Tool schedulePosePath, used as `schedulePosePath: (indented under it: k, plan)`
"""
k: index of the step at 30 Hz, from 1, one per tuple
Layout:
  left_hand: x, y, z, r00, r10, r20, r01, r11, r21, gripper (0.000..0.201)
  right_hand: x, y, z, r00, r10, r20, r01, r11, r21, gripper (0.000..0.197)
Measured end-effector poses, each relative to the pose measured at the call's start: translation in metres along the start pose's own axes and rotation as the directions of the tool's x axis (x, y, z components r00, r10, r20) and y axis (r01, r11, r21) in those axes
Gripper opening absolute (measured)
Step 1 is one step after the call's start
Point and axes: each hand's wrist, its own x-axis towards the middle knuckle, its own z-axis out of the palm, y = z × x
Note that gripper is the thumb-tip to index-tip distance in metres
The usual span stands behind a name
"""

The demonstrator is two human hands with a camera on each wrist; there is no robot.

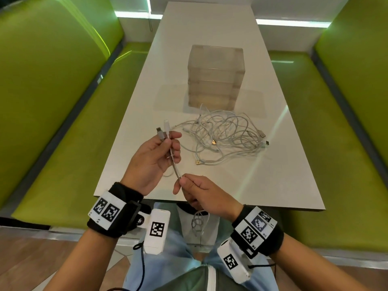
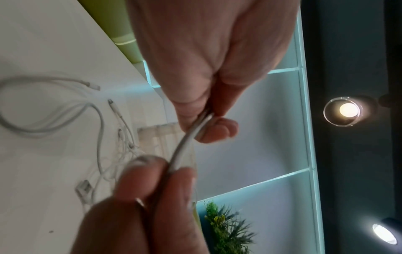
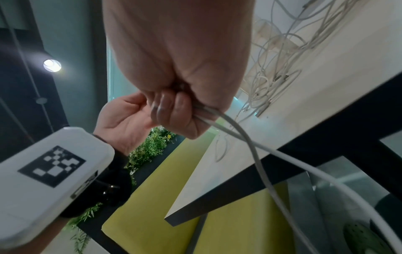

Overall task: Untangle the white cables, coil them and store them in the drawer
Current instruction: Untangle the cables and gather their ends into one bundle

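Observation:
A doubled white cable (image 1: 173, 162) runs between my hands above the table's near edge. My left hand (image 1: 156, 156) pinches it just below its two connector ends (image 1: 163, 131), which stick up past the fingers. Lower down, my right hand (image 1: 196, 191) grips the same two strands (image 3: 228, 127), and the slack (image 1: 198, 222) hangs off the table toward my lap. A tangle of white cables (image 1: 223, 134) lies on the table (image 1: 273, 175) in front of the translucent drawer unit (image 1: 216, 77), whose drawers are closed. In the left wrist view the cable (image 2: 185, 142) spans both hands.
Green bench seats (image 1: 63, 143) flank the white table on both sides. USB plugs (image 1: 262, 134) poke out at the right of the tangle. The drawer unit stands mid-table, just behind the cables.

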Motion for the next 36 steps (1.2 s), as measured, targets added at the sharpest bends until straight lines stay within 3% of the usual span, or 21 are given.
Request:
schedulePosePath:
  k: [9,13,16,19,23,26,28,33,36]
  plan:
    - [-0.011,0.0,-0.041,0.984,0.022,-0.175,-0.039,0.994,-0.098,0.018,0.022,-0.009,0.012,0.989,0.0,0.15,0.017,0.994,-0.111,0.03]
    - [-0.013,-0.005,-0.046,0.961,0.016,-0.277,-0.037,0.997,-0.07,0.029,0.03,-0.011,0.016,0.975,0.037,0.218,0.009,0.979,-0.204,0.034]
    - [-0.013,-0.008,-0.053,0.94,0.018,-0.339,-0.033,0.999,-0.037,0.026,0.048,-0.008,0.013,0.998,0.047,0.035,-0.032,0.934,-0.356,0.041]
    - [-0.012,-0.015,-0.062,0.935,0.015,-0.353,-0.029,0.999,-0.034,0.021,0.074,0.003,0.005,0.994,-0.036,-0.099,-0.036,0.766,-0.642,0.033]
    - [-0.015,-0.022,-0.068,0.925,-0.002,-0.38,0.001,1.0,-0.002,0.015,0.09,0.017,0.005,1.0,-0.003,-0.008,-0.006,0.444,-0.896,0.029]
    - [-0.016,-0.023,-0.069,0.914,-0.022,-0.406,0.029,1.0,0.011,0.015,0.084,0.017,0.004,1.0,0.002,-0.006,-0.007,0.343,-0.939,0.021]
    - [-0.016,-0.024,-0.067,0.912,-0.042,-0.408,0.052,0.999,0.014,0.017,0.075,0.012,-0.003,0.998,0.01,-0.058,-0.057,0.418,-0.907,0.02]
    - [-0.009,-0.024,-0.052,0.92,-0.103,-0.379,0.126,0.991,0.037,0.021,0.045,-0.021,-0.022,0.982,-0.057,-0.181,-0.063,0.803,-0.593,0.018]
    - [-0.004,-0.025,-0.039,0.931,-0.125,-0.343,0.149,0.988,0.044,0.022,0.033,-0.035,-0.026,0.982,-0.056,-0.178,-0.033,0.887,-0.461,0.028]
